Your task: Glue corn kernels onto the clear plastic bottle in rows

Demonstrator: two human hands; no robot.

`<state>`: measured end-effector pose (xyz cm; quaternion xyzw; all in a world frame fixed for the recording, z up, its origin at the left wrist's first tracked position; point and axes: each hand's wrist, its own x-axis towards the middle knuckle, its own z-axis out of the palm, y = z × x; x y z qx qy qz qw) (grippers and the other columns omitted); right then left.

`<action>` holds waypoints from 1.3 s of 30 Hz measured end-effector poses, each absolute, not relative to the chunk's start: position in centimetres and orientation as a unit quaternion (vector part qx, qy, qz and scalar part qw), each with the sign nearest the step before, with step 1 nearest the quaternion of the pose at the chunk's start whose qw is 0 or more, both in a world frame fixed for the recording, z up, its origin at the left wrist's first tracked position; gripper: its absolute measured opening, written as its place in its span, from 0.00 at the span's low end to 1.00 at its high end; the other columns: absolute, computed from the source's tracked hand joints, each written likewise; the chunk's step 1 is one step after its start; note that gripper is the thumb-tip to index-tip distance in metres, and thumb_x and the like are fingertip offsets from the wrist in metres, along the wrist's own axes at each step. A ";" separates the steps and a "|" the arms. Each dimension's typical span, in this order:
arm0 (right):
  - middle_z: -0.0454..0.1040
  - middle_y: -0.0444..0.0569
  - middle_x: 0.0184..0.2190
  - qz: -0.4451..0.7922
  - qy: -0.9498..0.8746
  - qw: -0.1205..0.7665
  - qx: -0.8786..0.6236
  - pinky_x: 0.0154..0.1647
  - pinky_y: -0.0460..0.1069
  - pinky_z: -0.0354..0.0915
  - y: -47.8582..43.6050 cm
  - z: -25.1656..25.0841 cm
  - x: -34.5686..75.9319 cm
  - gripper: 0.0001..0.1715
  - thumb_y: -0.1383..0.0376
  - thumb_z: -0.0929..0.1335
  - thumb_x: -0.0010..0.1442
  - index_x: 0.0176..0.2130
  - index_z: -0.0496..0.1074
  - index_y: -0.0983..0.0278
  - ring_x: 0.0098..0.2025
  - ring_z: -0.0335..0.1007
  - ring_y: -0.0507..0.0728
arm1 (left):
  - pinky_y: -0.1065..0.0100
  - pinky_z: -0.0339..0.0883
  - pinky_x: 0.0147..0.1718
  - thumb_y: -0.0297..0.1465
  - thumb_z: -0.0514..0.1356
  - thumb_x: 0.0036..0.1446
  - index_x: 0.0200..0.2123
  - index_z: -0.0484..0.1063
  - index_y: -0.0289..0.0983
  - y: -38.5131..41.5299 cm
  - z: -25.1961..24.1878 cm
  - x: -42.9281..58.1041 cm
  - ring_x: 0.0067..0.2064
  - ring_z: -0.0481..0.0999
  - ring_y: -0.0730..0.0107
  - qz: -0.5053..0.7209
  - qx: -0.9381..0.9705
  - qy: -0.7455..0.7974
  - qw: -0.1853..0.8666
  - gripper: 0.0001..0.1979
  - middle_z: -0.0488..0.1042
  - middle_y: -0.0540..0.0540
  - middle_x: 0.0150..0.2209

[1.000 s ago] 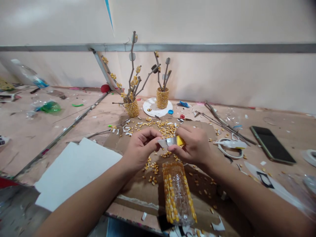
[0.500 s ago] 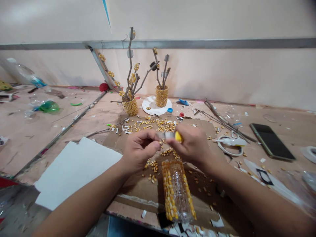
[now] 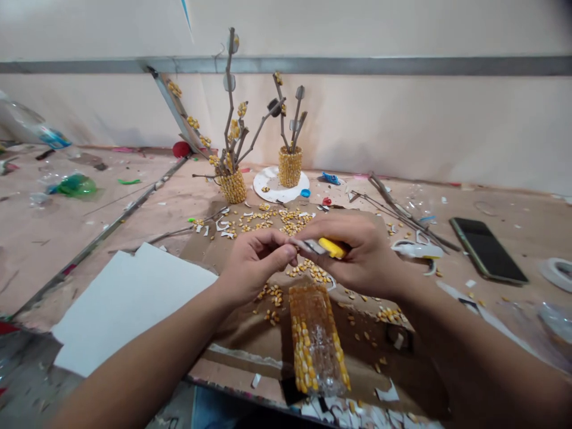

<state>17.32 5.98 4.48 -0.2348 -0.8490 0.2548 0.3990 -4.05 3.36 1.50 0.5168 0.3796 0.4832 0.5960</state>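
Observation:
My right hand [image 3: 357, 247] is closed round a yellow-handled cutter [image 3: 331, 247], its metal end pointing left. Its tip meets the fingertips of my left hand [image 3: 263, 262], which are pinched on something too small to make out. Below the hands lies a clear plastic bottle [image 3: 319, 357] partly covered with rows of corn kernels. Loose corn kernels [image 3: 313, 271] are scattered on the cardboard [image 3: 250, 339] beneath and around my hands.
Two kernel-covered pots [image 3: 232, 186] with twigs stand at the back, one on a white disc [image 3: 268, 189]. White sheets [image 3: 129, 304] lie left. A phone [image 3: 489, 250], white glue gun [image 3: 417, 250], sticks and tape roll [image 3: 558, 274] lie right.
My right hand has turned, so the cutter's yellow handle shows more and its tip now reaches my left fingertips. The camera view has shifted slightly.

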 end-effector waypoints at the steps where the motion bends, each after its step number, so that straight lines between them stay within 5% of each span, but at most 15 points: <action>1: 0.82 0.47 0.36 0.230 -0.857 0.398 -0.233 0.37 0.48 0.67 6.0 4.4 17.4 0.13 0.74 0.70 0.61 0.43 0.80 0.61 0.35 0.76 0.53 | 0.73 0.63 0.27 0.41 0.76 0.52 0.31 0.82 0.35 3.4 1.5 -4.0 0.26 0.71 0.75 0.480 0.510 0.383 0.602 0.15 0.79 0.48 0.26; 7: 0.80 0.49 0.36 0.149 -0.900 0.333 -0.239 0.33 0.49 0.62 6.1 4.5 18.2 0.16 0.75 0.67 0.54 0.39 0.79 0.61 0.34 0.71 0.55 | 0.71 0.63 0.28 0.45 0.73 0.54 0.32 0.80 0.35 3.8 1.7 -4.1 0.28 0.72 0.72 0.397 0.528 0.400 0.635 0.18 0.79 0.47 0.29; 10: 0.71 0.43 0.25 0.221 -0.895 0.275 -0.274 0.29 0.48 0.56 6.1 5.1 18.7 0.05 0.70 0.70 0.58 0.30 0.74 0.62 0.27 0.63 0.52 | 0.69 0.69 0.35 0.38 0.71 0.56 0.39 0.81 0.36 4.4 2.2 -5.0 0.36 0.77 0.67 0.328 0.603 0.412 0.599 0.12 0.82 0.45 0.36; 13: 0.62 0.37 0.19 0.326 -0.880 0.156 -0.308 0.25 0.47 0.52 6.1 5.4 19.0 0.14 0.65 0.72 0.62 0.25 0.70 0.62 0.23 0.56 0.49 | 0.64 0.72 0.46 0.31 0.71 0.54 0.46 0.81 0.39 5.0 2.7 -6.0 0.46 0.80 0.61 0.195 0.723 0.384 0.541 0.15 0.83 0.45 0.44; 17: 0.65 0.36 0.19 0.389 -0.867 0.053 -0.307 0.25 0.46 0.52 5.7 5.3 18.8 0.12 0.75 0.69 0.55 0.24 0.71 0.61 0.22 0.58 0.49 | 0.63 0.71 0.50 0.27 0.71 0.52 0.48 0.79 0.40 5.5 2.4 -6.3 0.49 0.81 0.58 0.100 0.763 0.336 0.543 0.19 0.83 0.45 0.48; 26: 0.69 0.36 0.20 0.391 -0.871 0.042 -0.296 0.25 0.46 0.54 5.4 4.9 17.9 0.12 0.78 0.68 0.50 0.25 0.72 0.61 0.22 0.60 0.49 | 0.66 0.74 0.34 0.22 0.68 0.51 0.41 0.80 0.39 5.4 0.7 -5.5 0.36 0.82 0.59 0.099 0.733 0.295 0.605 0.13 0.82 0.46 0.37; 34: 0.79 0.40 0.29 0.377 -0.871 0.050 -0.312 0.31 0.47 0.61 5.6 4.5 17.6 0.14 0.77 0.69 0.50 0.33 0.76 0.60 0.29 0.72 0.53 | 0.68 0.72 0.39 0.24 0.67 0.55 0.43 0.80 0.40 5.5 1.4 -5.5 0.42 0.81 0.60 0.101 0.767 0.294 0.562 0.13 0.83 0.46 0.42; 39: 0.80 0.45 0.34 0.352 -0.869 0.030 -0.347 0.32 0.48 0.62 5.7 4.2 17.6 0.13 0.75 0.72 0.51 0.36 0.72 0.60 0.34 0.74 0.56 | 0.70 0.69 0.34 0.26 0.70 0.52 0.39 0.79 0.39 5.4 1.3 -5.6 0.36 0.80 0.63 0.103 0.780 0.313 0.533 0.10 0.82 0.50 0.36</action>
